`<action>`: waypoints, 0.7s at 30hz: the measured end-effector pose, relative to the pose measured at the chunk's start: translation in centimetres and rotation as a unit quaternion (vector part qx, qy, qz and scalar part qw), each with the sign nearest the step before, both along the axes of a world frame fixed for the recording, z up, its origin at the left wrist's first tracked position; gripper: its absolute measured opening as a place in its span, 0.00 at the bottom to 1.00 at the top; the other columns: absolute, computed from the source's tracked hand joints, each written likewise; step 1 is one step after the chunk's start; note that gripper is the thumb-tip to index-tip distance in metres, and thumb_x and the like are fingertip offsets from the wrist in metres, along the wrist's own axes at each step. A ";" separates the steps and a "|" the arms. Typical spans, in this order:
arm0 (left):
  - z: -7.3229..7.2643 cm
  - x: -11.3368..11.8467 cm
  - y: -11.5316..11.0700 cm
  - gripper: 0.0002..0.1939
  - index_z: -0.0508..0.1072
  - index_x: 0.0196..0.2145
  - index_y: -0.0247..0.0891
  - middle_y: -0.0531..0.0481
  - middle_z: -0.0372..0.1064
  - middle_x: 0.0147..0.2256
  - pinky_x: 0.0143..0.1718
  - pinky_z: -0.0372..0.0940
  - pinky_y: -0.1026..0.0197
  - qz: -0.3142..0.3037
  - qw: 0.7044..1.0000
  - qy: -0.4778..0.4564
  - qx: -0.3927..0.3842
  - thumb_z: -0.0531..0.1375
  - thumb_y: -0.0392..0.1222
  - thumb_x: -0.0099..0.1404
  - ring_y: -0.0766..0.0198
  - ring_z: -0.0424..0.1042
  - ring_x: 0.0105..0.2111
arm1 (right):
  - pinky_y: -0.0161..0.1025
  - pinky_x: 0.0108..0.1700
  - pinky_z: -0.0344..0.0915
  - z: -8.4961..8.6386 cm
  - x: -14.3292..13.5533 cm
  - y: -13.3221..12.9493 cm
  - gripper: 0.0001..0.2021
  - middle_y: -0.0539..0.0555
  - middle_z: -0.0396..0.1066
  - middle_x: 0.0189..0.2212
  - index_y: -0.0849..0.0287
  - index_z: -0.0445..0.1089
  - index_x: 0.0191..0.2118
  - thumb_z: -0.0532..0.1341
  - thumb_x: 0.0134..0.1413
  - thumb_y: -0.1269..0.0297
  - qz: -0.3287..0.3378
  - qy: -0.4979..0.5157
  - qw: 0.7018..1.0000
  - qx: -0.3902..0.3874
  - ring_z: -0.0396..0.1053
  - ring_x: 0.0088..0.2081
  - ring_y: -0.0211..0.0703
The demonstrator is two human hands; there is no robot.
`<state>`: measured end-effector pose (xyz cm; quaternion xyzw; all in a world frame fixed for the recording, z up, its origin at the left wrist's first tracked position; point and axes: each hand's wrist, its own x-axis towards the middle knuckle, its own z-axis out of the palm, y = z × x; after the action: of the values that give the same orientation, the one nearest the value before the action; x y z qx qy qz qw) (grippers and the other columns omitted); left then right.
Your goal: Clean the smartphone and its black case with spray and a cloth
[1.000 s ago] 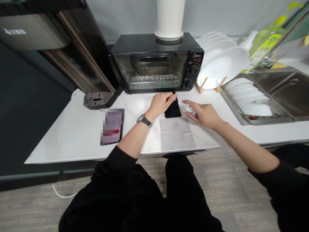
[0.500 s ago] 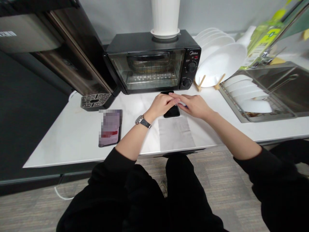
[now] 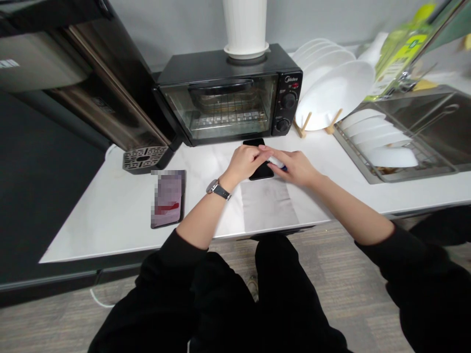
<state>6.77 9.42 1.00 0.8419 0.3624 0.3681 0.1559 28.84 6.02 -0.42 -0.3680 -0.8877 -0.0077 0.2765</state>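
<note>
Over a black phone (image 3: 262,171) lying on the counter, my two hands meet around a small white, tube-like container (image 3: 275,161) with a dark blue end. My right hand (image 3: 298,167) is closed around its body. The fingers and thumb of my left hand (image 3: 243,163) are pinched together at its other end, which they hide, along with much of the phone. A thin grey cloth (image 3: 268,206) lies flat just in front of the phone. To the left rests a second phone (image 3: 168,198), its lit screen partly blurred out.
A black toaster oven (image 3: 228,105) with a white pot (image 3: 246,27) on top stands behind my hands. On the left is a tall dispenser (image 3: 110,98). White plates (image 3: 331,93) stand in a wooden rack at right, beside a sink (image 3: 441,127) with bowls (image 3: 390,156).
The white container shows more between my hands, and its blue end is now visible at my right hand. Both hands stay together over the phone; the view has shifted slightly.
</note>
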 end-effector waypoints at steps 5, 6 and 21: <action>-0.3 0.1 -0.4 0.43 0.73 0.22 0.39 0.49 0.67 0.21 0.29 0.52 0.57 -0.013 0.999 -0.010 -0.031 0.46 0.80 0.70 0.64 0.62 0.23 | 0.40 0.47 0.76 -0.1 -0.8 -0.5 0.24 0.57 0.78 0.61 0.53 0.63 0.71 0.52 0.77 0.54 0.022 0.019 0.999 -0.015 0.82 0.48 0.44; -0.3 0.1 -0.5 0.43 0.74 0.23 0.38 0.50 0.68 0.21 0.29 0.53 0.58 -0.023 0.999 -0.016 -0.041 0.46 0.80 0.70 0.64 0.64 0.24 | 0.40 0.47 0.76 -0.2 -0.9 -0.6 0.22 0.57 0.78 0.60 0.54 0.64 0.69 0.51 0.77 0.54 0.020 0.024 0.999 -0.016 0.81 0.49 0.45; 0.3 -0.6 -0.3 0.29 0.78 0.37 0.41 0.51 0.73 0.28 0.34 0.61 0.60 0.017 0.997 -0.002 -0.078 0.45 0.58 0.81 0.63 0.70 0.28 | 0.48 0.42 0.70 0.3 3.3 3.4 0.31 0.53 0.71 0.35 0.52 0.70 0.49 0.54 0.63 0.27 -0.131 0.348 0.921 -0.118 0.69 0.34 0.47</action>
<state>6.19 9.15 1.29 0.8200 0.4042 0.3431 0.2156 32.16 9.40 -0.14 -0.4907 -0.6734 0.1893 0.5195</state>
